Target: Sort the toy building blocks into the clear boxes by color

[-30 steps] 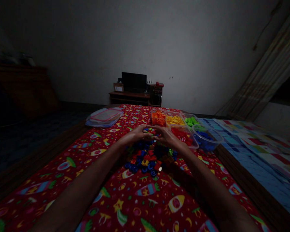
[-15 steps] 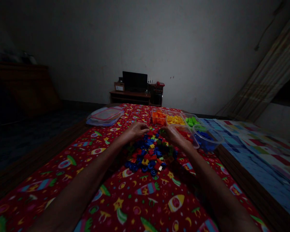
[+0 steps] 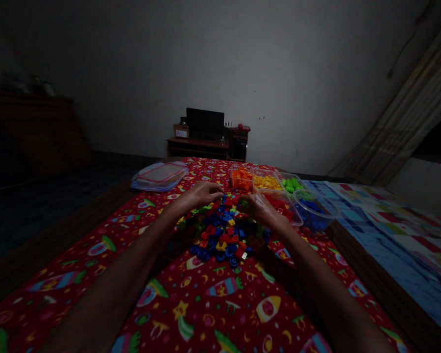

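Note:
A loose pile of small toy building bricks (image 3: 226, 230) in blue, red, green and yellow lies on the red patterned cloth (image 3: 213, 304). At the pile's far left edge is my left hand (image 3: 206, 193), its fingers curled together. A blue brick shows at those fingertips, but I cannot tell whether they grip it. My right hand (image 3: 259, 207) hovers at the far right of the pile, fingers closed on a dark green brick (image 3: 244, 202). Beside it stands a clear box of red bricks (image 3: 296, 214).
Behind the right hand are clear boxes of orange (image 3: 241, 179), yellow (image 3: 267, 183) and green bricks (image 3: 292, 185). A round tub (image 3: 318, 215) with blue bricks stands at the right. Stacked clear lids (image 3: 159, 175) lie far left. A monitor (image 3: 205, 122) stands by the wall.
My left hand has shifted slightly left and toward the far side of the pile. My right hand has dropped a little nearer, still with green at its fingertips.

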Demonstrator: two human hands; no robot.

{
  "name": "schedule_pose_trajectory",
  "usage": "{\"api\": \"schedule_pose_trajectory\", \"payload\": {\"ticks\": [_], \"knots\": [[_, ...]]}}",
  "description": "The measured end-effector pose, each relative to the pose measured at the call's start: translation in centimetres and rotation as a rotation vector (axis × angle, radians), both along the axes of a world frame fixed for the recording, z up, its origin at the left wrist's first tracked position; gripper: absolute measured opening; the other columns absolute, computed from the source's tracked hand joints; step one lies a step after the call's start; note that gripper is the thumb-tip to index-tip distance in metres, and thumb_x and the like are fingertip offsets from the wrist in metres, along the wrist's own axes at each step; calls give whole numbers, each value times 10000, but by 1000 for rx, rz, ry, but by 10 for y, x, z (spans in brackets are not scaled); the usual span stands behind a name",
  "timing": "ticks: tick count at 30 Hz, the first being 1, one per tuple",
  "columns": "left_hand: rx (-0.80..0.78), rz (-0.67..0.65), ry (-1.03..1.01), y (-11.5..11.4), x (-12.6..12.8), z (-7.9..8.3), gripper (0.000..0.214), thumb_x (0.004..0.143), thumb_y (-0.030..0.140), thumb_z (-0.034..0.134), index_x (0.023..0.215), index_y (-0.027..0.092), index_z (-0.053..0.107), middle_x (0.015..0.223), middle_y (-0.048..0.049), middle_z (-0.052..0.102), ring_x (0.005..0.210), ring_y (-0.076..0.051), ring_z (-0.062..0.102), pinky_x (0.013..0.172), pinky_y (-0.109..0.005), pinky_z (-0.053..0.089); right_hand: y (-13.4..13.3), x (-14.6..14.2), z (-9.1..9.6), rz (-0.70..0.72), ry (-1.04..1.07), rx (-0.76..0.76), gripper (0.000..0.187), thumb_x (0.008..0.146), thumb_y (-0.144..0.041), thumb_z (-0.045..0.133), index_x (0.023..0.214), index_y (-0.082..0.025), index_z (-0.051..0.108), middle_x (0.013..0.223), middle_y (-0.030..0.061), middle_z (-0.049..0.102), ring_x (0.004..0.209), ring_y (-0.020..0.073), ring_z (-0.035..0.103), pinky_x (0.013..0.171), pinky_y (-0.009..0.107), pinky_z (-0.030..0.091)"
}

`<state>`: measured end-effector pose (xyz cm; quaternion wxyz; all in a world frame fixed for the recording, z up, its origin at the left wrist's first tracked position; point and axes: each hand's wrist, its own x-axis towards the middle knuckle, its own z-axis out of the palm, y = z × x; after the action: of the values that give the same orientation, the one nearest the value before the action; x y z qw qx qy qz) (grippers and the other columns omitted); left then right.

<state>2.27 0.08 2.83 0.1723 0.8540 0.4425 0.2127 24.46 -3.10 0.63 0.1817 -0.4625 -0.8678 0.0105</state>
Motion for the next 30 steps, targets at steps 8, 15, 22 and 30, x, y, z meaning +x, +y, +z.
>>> {"api": "schedule_pose_trajectory", "payload": {"ticks": [8,15,22,30], "knots": [[-2,57,5,4,-6,-1,410,771,451,463,958,167,692,857,-39,723,778,-193,648,653,-231,473,18,19,5,-93,569,-390,252,753,-274,633,975,-156,632,617,-8,622,494,112,566,427,182,385],[4,69,24,1,-2,0,375,768,417,484,946,175,709,893,-43,725,783,-186,645,675,-226,472,21,19,-1,-52,745,-554,260,714,-283,685,916,-140,607,598,2,635,473,104,592,366,146,398],[-23,-1,-49,-1,10,-8,352,771,409,520,949,171,709,894,-54,720,802,-200,640,709,-258,476,19,18,2,22,616,-470,243,725,-333,671,850,-128,630,617,2,627,488,77,542,421,158,383],[-81,-74,-190,-5,36,-30,266,698,360,621,850,158,702,754,-22,706,695,-162,620,619,-220,464,12,11,5,77,499,-454,257,770,-348,600,915,-136,614,628,-9,626,487,77,516,441,167,356]]}}
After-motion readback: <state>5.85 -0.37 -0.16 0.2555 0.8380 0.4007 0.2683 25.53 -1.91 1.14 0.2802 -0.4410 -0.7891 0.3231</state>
